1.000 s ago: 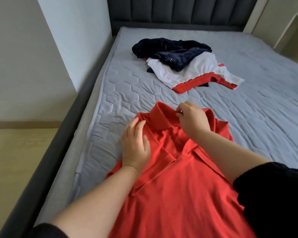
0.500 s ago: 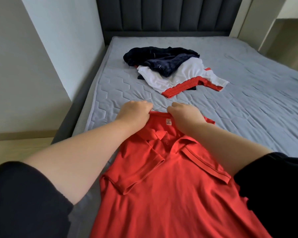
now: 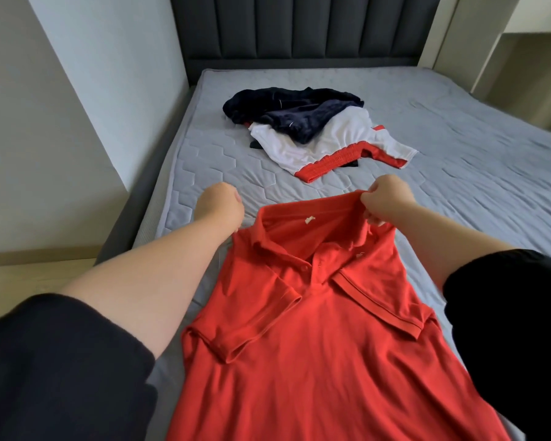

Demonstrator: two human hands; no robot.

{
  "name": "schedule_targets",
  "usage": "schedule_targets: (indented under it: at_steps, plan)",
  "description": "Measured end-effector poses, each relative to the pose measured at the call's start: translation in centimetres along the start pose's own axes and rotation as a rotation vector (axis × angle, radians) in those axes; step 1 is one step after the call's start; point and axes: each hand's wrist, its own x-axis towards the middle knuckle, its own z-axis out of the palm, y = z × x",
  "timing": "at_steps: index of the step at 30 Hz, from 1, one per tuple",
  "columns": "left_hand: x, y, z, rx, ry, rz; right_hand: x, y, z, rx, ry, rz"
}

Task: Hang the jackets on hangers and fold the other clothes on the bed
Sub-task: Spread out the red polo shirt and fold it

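Both hands grip the red polo [image 3: 315,313] at its shoulders on the bed [image 3: 458,173]: left hand [image 3: 221,202] fisted, right hand [image 3: 387,198] pinching the collar.

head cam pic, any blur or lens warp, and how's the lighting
Head view: soft, even daylight with no glare; wide-angle warp bows the wall edge and headboard outward; slight softness on the left hand and right hand, each closed on the red polo shirt; the clothes pile reads sharp.
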Motion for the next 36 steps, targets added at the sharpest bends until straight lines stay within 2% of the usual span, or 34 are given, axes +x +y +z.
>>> schedule_targets:
  at_steps: [2,6,8,14,16,20,23,28,30,33,36]
  plan:
    - [-0.2,-0.5,0.4,-0.013,-0.033,0.019,-0.1,0.1,0.1,0.032,0.008,-0.032]
    - [-0.3,-0.4,1.6,-0.036,-0.158,0.201,0.0,0.3,0.0,0.032,0.023,-0.137]
    - [0.2,0.1,2.3,-0.073,-0.224,0.203,0.1,0.3,-0.2,0.054,0.007,-0.182]
    - [2.0,1.8,4.2,-0.119,-0.420,0.047,-0.4,0.6,-0.5,0.173,-0.043,-0.184]
    - [2.5,1.7,5.1,-0.188,-0.420,-0.028,-0.5,0.7,-0.4,0.224,-0.085,-0.151]
    - [3.0,0.9,6.6,-0.584,-0.380,-0.223,-0.9,0.9,-0.3,0.361,-0.177,-0.126]
    - [2.4,1.1,6.7,-0.760,-0.532,-0.256,-1.3,1.4,-0.5,0.447,-0.230,-0.128]
    - [2.7,1.9,6.3,-0.545,-0.744,-0.082,-2.1,2.5,-0.6,0.462,-0.336,-0.155]
    - [2.5,2.3,6.0,-0.402,-0.827,0.068,-2.4,2.9,-0.5,0.468,-0.358,-0.147]
    - [2.2,3.0,5.6,-0.072,-0.843,0.346,-2.7,3.3,-0.4,0.478,-0.356,-0.126]
    - [2.3,3.1,6.0,0.166,-0.835,0.499,-3.0,3.6,-0.5,0.490,-0.346,-0.117]
